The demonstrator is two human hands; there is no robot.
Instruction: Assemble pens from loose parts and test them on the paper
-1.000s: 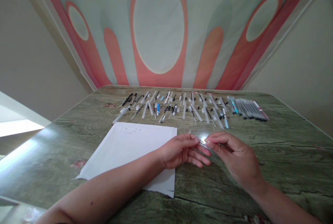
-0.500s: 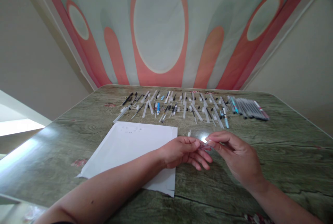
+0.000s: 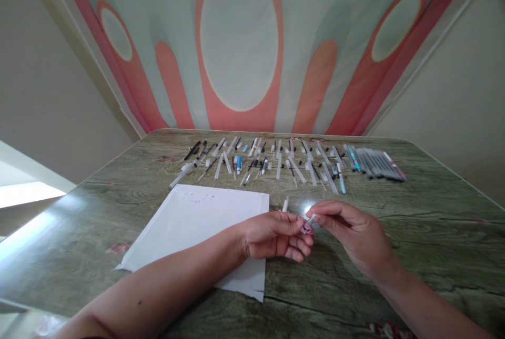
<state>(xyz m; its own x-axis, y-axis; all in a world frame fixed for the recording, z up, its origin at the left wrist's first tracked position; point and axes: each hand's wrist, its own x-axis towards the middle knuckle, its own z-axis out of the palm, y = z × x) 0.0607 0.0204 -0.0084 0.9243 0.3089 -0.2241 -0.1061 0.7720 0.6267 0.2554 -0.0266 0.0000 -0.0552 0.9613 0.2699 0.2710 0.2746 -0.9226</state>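
My left hand [image 3: 272, 235] is closed, palm turned up, its thumb and fingers on a small pink-and-purple patterned piece [image 3: 306, 229], perhaps part of a pen barrel. From the right, my right hand [image 3: 357, 231] pinches a small clear-white piece [image 3: 312, 219] between thumb and fingertips. The two pieces meet or overlap between the hands; whether they are joined I cannot tell. Just behind my left hand lies a white pen part [image 3: 285, 204]. Under my left forearm is a sheet of white paper [image 3: 213, 223] with faint handwriting near its top.
Across the far side of the wood-grain table [image 3: 426, 234] lie two rows of pen parts: clear barrels [image 3: 296, 170], refills and caps. A blue pen part [image 3: 239, 164] and a light-blue pen [image 3: 341, 178] are among them. At the right, several pens [image 3: 374, 163] lie side by side.
My left fingers have curled in and the hand has shifted slightly left. The patterned piece shows more clearly, and the clear-white piece in my right fingers is now visible.
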